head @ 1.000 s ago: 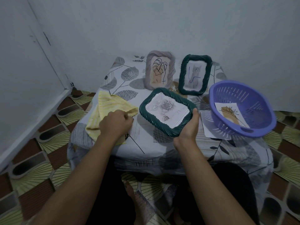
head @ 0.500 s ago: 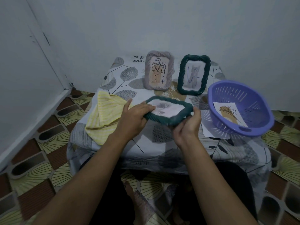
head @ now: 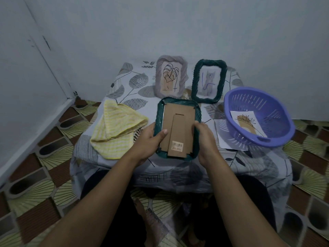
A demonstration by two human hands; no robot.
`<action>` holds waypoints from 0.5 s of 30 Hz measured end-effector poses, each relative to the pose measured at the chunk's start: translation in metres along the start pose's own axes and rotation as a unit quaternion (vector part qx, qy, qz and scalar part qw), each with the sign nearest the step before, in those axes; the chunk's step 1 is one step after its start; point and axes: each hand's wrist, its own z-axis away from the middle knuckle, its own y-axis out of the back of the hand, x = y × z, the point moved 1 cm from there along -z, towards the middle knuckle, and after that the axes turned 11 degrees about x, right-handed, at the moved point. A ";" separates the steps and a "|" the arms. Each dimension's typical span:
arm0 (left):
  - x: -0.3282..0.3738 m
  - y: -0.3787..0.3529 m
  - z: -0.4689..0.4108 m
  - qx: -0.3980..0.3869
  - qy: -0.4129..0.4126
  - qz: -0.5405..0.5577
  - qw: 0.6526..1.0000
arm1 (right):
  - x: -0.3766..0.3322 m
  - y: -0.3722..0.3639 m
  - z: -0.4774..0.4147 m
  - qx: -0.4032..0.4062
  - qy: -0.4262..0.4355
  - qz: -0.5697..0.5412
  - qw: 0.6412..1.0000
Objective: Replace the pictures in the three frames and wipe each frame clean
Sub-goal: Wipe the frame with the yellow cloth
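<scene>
A dark green frame is held over the table with its brown cardboard back facing me. My left hand grips its left edge, thumb lying on the backing. My right hand grips its right edge. A grey frame with a leaf drawing and a second green frame with a cat drawing stand upright at the back. A yellow striped cloth lies to the left. A purple basket on the right holds a picture.
The low table has a leaf-patterned cover and stands against a pale wall. A loose white sheet lies under the basket's near side. Patterned floor tiles surround the table. My legs are beneath the front edge.
My left hand left the yellow cloth and took the frame's left edge. Both hands turned the green frame over, so its cardboard back now faces up instead of the picture.
</scene>
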 end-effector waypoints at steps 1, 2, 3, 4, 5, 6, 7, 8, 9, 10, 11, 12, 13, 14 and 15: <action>-0.002 -0.001 0.001 -0.005 0.020 0.025 0.999 | 0.001 0.001 0.001 -0.020 0.003 0.000 1.000; -0.004 -0.001 0.001 -0.009 0.036 0.043 0.998 | 0.003 0.002 0.002 -0.032 0.008 -0.001 0.999; -0.006 0.000 0.001 -0.011 0.048 0.056 0.997 | 0.003 0.004 0.003 -0.039 0.010 -0.004 0.999; -0.008 0.000 0.001 -0.014 0.056 0.065 0.996 | 0.004 0.005 0.003 -0.044 0.010 -0.008 0.999; -0.010 -0.001 0.000 -0.012 0.060 0.069 0.996 | 0.005 0.006 0.004 -0.048 0.009 -0.014 0.999; -0.010 -0.001 0.000 -0.007 0.061 0.069 0.996 | 0.006 0.006 0.003 -0.048 0.007 -0.019 0.999; -0.010 -0.001 -0.001 -0.002 0.064 0.065 0.996 | 0.007 0.006 0.003 -0.046 0.006 -0.025 0.999; -0.009 -0.002 -0.002 0.006 0.069 0.055 0.996 | 0.009 0.006 0.002 -0.043 0.008 -0.030 0.999; -0.008 -0.003 -0.002 0.013 0.073 0.039 0.996 | 0.011 0.005 0.001 -0.040 0.010 -0.038 0.998; -0.008 -0.004 -0.003 0.032 0.062 -0.004 0.998 | 0.012 0.003 0.000 -0.036 0.012 -0.047 0.998; -0.008 -0.006 -0.004 0.064 0.027 -0.079 0.994 | 0.014 0.002 0.000 -0.032 0.013 -0.054 0.998; -0.006 -0.008 -0.004 0.102 -0.023 -0.170 0.980 | 0.015 0.000 -0.002 -0.029 0.015 -0.060 0.998; -0.004 -0.011 -0.002 0.140 -0.078 -0.246 0.956 | 0.015 -0.001 -0.002 -0.027 0.014 -0.067 0.997; 0.001 -0.015 0.000 0.162 -0.122 -0.298 0.933 | 0.016 -0.002 -0.002 -0.027 0.012 -0.075 0.997; 0.006 -0.018 0.003 0.161 -0.143 -0.332 0.918 | 0.016 -0.003 -0.002 -0.026 0.009 -0.084 0.996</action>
